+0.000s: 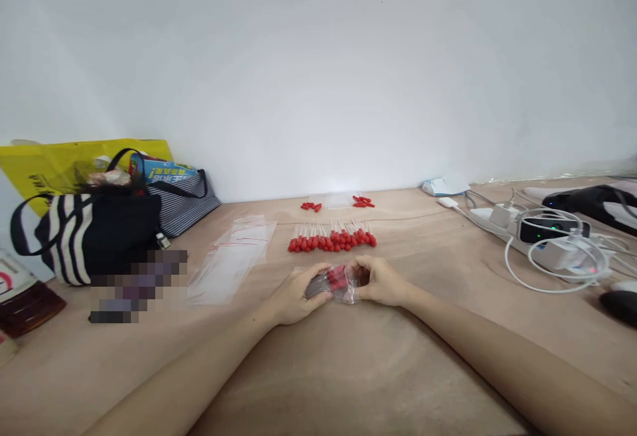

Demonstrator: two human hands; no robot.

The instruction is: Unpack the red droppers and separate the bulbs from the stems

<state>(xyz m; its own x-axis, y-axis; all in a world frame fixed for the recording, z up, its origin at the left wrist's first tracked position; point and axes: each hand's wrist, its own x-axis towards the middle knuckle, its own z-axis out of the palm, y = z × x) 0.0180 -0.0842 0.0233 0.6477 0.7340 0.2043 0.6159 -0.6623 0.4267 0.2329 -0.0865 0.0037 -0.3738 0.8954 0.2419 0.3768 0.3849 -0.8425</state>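
Both hands are at the middle of the table, closed on a small clear plastic bag (345,281) with something red inside. My left hand (298,295) grips its left side between thumb and fingers. On the right side, my right hand (382,281) pinches the bag, its fingers curled. What the red contents are is hard to make out. Just beyond the hands lies a row of pale sticks with red tips (331,238), red ends toward me. To the left are flat clear zip bags (229,265) with red seal lines, overlapping one another.
Near the wall are small red pieces (311,207) and more red pieces (363,202) beside clear plastic. At left stand a black striped bag (107,230), a yellow bag (20,164) and a bottle of dark liquid (30,300). A power strip (490,220) with white cables and a black mouse (620,304) occupy the right.
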